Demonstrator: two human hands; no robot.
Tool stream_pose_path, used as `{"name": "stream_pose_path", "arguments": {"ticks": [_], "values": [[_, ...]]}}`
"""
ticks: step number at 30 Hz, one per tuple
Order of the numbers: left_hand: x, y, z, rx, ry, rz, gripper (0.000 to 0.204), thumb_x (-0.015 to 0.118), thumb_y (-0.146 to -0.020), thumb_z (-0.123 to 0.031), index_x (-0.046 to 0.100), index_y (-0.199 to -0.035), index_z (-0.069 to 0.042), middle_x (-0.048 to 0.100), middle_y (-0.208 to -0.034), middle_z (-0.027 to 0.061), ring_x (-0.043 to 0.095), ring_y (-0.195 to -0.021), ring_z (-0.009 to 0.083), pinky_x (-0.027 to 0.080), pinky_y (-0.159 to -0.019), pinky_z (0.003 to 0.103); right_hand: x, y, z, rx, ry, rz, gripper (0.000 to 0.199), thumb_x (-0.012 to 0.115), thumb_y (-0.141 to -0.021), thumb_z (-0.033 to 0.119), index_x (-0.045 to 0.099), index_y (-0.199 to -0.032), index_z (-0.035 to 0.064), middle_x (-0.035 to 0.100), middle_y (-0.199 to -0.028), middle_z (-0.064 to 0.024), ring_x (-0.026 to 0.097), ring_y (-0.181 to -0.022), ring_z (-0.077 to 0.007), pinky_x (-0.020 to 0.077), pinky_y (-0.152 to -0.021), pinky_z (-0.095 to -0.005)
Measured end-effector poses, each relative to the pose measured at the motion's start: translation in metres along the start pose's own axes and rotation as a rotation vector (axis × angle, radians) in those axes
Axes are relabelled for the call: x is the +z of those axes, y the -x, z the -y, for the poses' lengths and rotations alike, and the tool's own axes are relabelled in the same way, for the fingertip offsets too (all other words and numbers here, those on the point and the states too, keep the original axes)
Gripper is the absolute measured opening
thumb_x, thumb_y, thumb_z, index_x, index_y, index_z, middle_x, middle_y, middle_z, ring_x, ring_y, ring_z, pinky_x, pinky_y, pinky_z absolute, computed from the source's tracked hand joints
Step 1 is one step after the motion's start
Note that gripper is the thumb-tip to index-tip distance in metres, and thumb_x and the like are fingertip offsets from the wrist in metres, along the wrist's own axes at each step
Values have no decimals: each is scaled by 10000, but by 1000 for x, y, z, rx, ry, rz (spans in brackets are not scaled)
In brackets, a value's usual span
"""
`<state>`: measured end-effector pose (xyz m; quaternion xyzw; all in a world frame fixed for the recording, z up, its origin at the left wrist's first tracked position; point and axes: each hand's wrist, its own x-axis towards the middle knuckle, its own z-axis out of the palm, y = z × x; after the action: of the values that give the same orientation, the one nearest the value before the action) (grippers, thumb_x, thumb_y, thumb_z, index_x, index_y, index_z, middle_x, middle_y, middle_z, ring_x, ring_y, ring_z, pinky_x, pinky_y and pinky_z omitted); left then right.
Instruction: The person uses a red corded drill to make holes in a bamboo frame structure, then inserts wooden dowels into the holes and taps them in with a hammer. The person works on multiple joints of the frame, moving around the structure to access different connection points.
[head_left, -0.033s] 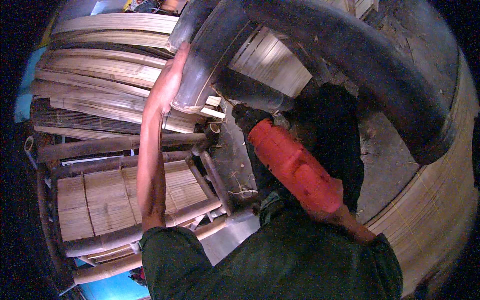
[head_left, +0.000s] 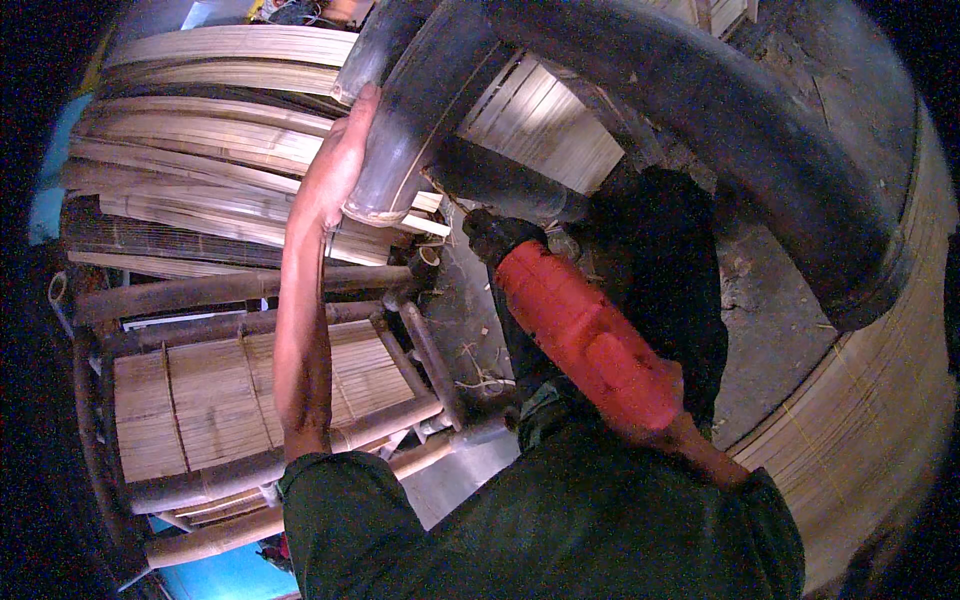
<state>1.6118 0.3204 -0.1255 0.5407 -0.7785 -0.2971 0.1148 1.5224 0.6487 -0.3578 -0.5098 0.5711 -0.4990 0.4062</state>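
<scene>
My left hand (head_left: 335,170) presses flat against the cut end of a thick dark bamboo pole (head_left: 400,150) that slants up and away from me. My right hand (head_left: 700,448) grips the rear of a red power drill (head_left: 585,335), and the drill's body hides most of the fingers. The drill's black chuck (head_left: 495,238) points up and to the left, at a dark cross pole (head_left: 500,185) just under the thick one. I cannot make out the bit itself. My dark green sleeves fill the lower edge of the view.
A bamboo chair frame with a slatted seat (head_left: 200,400) lies at the left. Stacked pale bamboo slats (head_left: 200,130) sit behind it. A thick dark curved bamboo piece (head_left: 760,140) arches overhead. A curved slatted panel (head_left: 860,400) stands at the right, and a blue sheet (head_left: 220,575) lies below.
</scene>
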Motion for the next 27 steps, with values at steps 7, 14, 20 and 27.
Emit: {"name": "stream_pose_path", "arguments": {"ticks": [7, 14, 20, 27], "values": [[4, -6, 11, 83, -63, -60, 750, 341, -922, -627, 628, -1027, 58, 624, -890, 113, 533, -833, 165, 417, -788, 293, 21, 13, -1, 57, 18, -22, 485, 717, -718, 255, 552, -1145, 95, 629, -1045, -80, 617, -919, -237, 508, -777, -355], [-10, 1, 14, 83, -126, -105, 744, 341, -924, -624, 628, -851, 58, 551, -688, 53, 464, -686, 144, 398, -672, 296, 25, 22, 15, 99, -28, 9, 475, 715, -737, 217, 537, -1156, 82, 617, -1058, -77, 606, -926, -217, 503, -782, -349], [-11, -3, 19, 61, -186, -123, 719, 324, -936, -607, 535, -717, 45, 501, -645, 81, 430, -677, 165, 378, -652, 333, 14, 27, 27, 210, -71, 19, 469, 714, -753, 185, 524, -1166, 70, 607, -1069, -75, 596, -933, -200, 499, -786, -344], [-15, -2, 15, 69, -225, -90, 696, 315, -959, -557, 549, -743, 62, 515, -637, 105, 455, -663, 190, 392, -670, 354, 6, 17, 51, 196, -297, -172, 508, 717, -741, 96, 503, -1194, 20, 598, -1060, -101, 587, -931, -189, 490, -785, -327]]}}
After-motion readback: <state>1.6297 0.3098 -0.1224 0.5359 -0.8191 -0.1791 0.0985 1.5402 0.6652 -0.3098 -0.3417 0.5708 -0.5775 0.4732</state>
